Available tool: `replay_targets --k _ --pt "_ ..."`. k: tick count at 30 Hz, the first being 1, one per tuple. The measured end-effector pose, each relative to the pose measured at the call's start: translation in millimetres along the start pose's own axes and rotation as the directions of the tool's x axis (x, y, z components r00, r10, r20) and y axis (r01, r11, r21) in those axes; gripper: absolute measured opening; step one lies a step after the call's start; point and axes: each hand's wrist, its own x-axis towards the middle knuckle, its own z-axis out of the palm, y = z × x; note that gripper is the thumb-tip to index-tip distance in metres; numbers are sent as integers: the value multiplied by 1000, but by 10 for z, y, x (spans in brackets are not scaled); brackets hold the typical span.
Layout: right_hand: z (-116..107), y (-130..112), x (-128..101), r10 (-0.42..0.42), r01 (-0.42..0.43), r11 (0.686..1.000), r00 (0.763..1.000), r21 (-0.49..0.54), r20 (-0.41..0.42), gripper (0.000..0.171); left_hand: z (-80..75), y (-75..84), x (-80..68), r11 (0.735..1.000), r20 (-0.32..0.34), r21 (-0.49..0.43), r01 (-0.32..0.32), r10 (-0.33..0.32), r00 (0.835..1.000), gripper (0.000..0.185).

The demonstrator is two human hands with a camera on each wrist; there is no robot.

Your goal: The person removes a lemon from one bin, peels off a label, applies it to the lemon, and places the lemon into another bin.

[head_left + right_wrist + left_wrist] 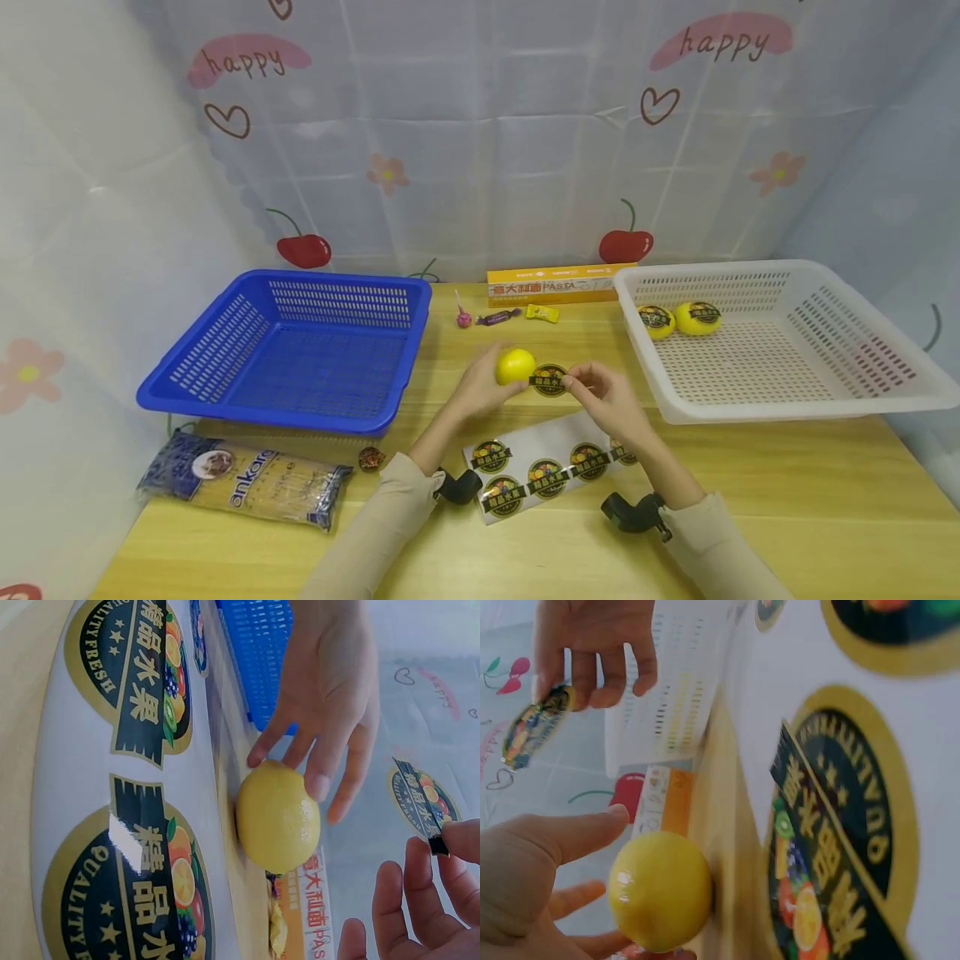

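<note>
A yellow lemon (516,366) is at the middle of the table, with the left hand (478,388) round its side. Fingers and thumb of that hand touch the lemon in the right wrist view. The right hand (611,404) pinches a round black-and-gold fruit sticker (547,380) by its edge, just right of the lemon. In the right wrist view the sticker (421,801) hangs free from the thumb and a finger, apart from the lemon. Beneath the hands lies a white sticker sheet (553,439) bearing several more of these stickers.
A white basket (678,408) at right holds two stickered lemons (698,318). The blue basket (273,417) stands at left, behind a pasta bag (251,479). Along the back are a pasta box (558,286), a lollipop (463,318) and two wrapped candies (542,313).
</note>
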Motion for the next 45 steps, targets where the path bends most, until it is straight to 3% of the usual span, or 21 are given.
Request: replay_targets --k 3,6,9,11,12,14,16,19,21,22,25,31,35,41,45 --pt "0 22 32 22 -21 999 1000 33 -10 15 40 -68 75 999 47 -31 -32 33 998 61" --pt "-6 20 71 35 -34 998 999 45 -19 16 73 -138 129 997 49 -80 -25 28 998 57" --pt "-12 16 116 55 -53 997 998 49 -34 19 76 -185 164 985 45 -170 44 -36 998 56" --pt "-14 14 140 79 -76 996 996 54 -46 19 64 -204 181 955 52 -272 114 -103 993 57" --pt "-14 11 150 92 -89 994 995 58 -48 20 56 -212 190 930 63 -334 153 -140 988 57" --pt "-14 -4 168 111 -108 992 992 60 -55 21 37 -214 206 846 92 -484 226 -207 974 56" --pt "-13 -18 190 112 -109 992 992 60 -59 22 16 -205 223 723 120 -635 272 -256 959 53" --pt "-7 -49 239 88 -85 995 994 51 -64 22 -19 -157 249 558 143 -783 276 -271 952 47" --pt "2 -77 277 77 -74 996 995 41 -70 23 -40 -109 265 495 149 -827 265 -261 954 45" --pt "8 -95 297 73 -71 997 994 35 -75 23 -48 -82 276 478 154 -839 261 -251 956 45" --pt "29 -163 353 73 -72 997 993 12 -89 24 -73 8 299 473 168 -843 256 -220 961 44" --pt "91 -268 453 67 -65 998 993 25 -96 23 -113 161 314 508 180 -828 237 -159 971 44" --pt "133 -289 489 45 -44 999 994 20 -95 20 -123 224 309 526 163 -823 216 -146 976 56" --pt "158 -309 503 44 -42 999 995 19 -87 21 -133 292 282 607 114 -772 189 -160 980 64" --pt "162 -293 516 45 -44 999 995 6 -87 20 -122 309 269 685 74 -712 156 -149 986 63"
